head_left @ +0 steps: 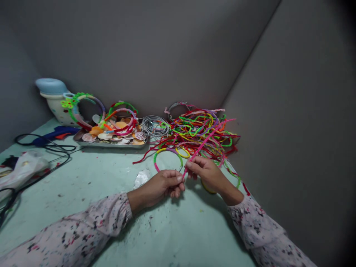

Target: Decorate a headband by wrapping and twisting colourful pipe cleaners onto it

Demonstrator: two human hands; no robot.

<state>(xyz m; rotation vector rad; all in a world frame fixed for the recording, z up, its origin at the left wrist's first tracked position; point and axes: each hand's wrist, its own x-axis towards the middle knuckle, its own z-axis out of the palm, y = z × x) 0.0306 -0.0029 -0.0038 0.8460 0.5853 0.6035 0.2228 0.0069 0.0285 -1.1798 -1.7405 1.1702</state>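
Pinching away just below the big pipe cleaner pile [200, 128]: my left hand [158, 187] has its fingers [176, 184] curled together at the bottom end of a pink pipe cleaner [201, 144] (can't tell if they're gripping it), and my right hand [208, 174] has its fingertips [191, 165] clamped on it. Short grip avoids kinks.

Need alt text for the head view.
The left hand and right hand pinch a pink pipe cleaner in front of a tangled heap of multicoloured pipe cleaners. Behind it, a metal tray holds seashells and fuzzy hoops on a pale green table.
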